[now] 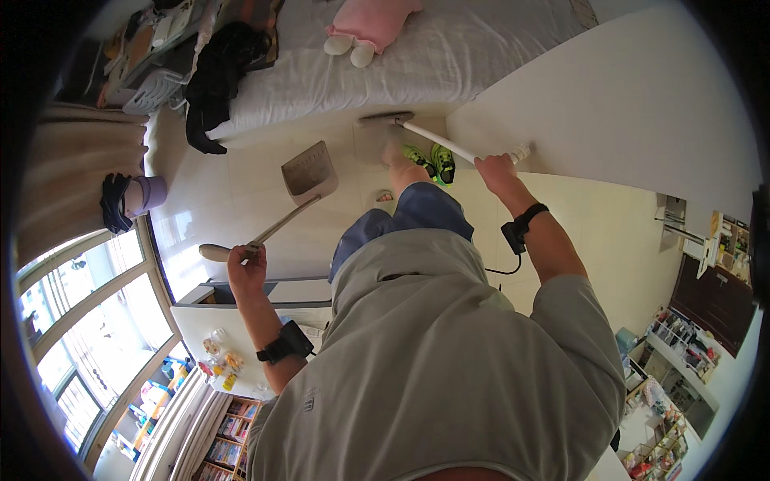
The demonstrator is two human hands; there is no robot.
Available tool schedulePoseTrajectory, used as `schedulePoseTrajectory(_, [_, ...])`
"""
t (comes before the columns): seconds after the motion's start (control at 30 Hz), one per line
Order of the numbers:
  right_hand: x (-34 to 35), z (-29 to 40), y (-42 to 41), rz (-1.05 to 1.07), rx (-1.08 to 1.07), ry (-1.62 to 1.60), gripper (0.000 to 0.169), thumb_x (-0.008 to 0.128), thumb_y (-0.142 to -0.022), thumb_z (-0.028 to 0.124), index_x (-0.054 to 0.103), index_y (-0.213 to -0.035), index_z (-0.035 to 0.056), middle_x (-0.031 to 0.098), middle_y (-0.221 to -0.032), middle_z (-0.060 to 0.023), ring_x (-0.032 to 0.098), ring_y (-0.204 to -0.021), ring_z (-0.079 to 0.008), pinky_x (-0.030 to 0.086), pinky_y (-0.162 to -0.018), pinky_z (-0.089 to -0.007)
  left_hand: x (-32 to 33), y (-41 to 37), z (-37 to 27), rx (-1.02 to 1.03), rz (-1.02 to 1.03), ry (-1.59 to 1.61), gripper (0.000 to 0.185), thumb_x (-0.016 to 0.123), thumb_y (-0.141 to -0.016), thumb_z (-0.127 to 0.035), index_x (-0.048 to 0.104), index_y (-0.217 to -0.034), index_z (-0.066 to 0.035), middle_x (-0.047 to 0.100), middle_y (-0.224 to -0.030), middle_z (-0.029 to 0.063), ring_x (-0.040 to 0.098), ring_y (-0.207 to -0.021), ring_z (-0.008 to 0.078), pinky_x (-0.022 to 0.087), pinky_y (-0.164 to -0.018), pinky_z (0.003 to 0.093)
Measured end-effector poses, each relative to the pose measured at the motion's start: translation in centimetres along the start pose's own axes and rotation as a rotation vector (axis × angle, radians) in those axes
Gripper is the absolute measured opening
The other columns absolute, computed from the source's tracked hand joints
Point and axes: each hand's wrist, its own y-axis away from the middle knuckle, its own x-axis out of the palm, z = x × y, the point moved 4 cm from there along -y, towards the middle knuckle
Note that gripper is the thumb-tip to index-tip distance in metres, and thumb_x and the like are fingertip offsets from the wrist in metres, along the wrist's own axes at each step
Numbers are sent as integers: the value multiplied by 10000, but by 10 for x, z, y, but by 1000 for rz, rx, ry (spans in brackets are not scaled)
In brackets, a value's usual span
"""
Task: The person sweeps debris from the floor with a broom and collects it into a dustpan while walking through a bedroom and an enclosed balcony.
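My left hand [246, 263] is closed around the long handle of a dustpan, near its rounded end. The dustpan's pan [310, 171] rests on the tiled floor, ahead and to the left of my legs. In my right hand [498, 171] is the white pole of a broom [439, 139]. Its wide, flat head [387, 119] lies on the floor at the foot of the bed. A pair of bright green-and-black shoes [444, 163] stands on the floor just below the pole, beside my leg.
A bed with a grey sheet [361, 84] crosses the top, with a pink plush toy [374, 27] and black clothing [219, 78] on it. A purple bin [151, 193] stands by the curtain at left. A white wall [601, 102] rises at right; a table [240, 337] is at lower left.
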Motion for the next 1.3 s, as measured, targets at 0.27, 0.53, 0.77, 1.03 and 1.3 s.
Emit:
schedulePoseTrajectory(0.27, [19,9,2,25,29,-36,214,553,-782,95,542,-994,124,621,-790,-59,624,-793,-255,449,-705,-407,19,4,-10,38,19,-39,69,560,-740,-34,494,-729,-18,551,-789,123,564,-758,247,537,-706,374])
schedulePoseTrajectory(0.53, [47,23,27,40,98,-265,232,574,-744,89,531,-970,119,619,-803,-100,617,-806,-290,460,-674,-429,42,-22,-13,30,46,-80,78,545,-726,-26,485,-678,-11,558,-794,151,564,-768,286,532,-720,384])
schedulePoseTrajectory(0.77, [81,29,68,6,83,-632,254,605,-654,122,541,-893,66,612,-775,-140,610,-758,-303,467,-623,-429,36,-20,-13,33,69,-65,78,540,-737,-22,482,-691,3,560,-784,153,569,-763,281,527,-727,398])
schedulePoseTrajectory(1.03, [73,6,135,491,402,-1560,191,568,-665,143,599,-802,14,572,-650,-65,523,-548,-141,418,-485,-293,21,-22,1,33,-33,-49,114,562,-718,-57,467,-762,-13,515,-927,194,542,-851,361,545,-685,377])
schedulePoseTrajectory(1.3, [119,11,86,476,586,-1893,118,624,-681,114,568,-749,35,596,-675,-84,597,-601,-190,469,-515,-315,40,23,15,61,-96,-93,68,540,-722,-4,479,-695,-15,547,-794,143,565,-752,272,545,-691,376])
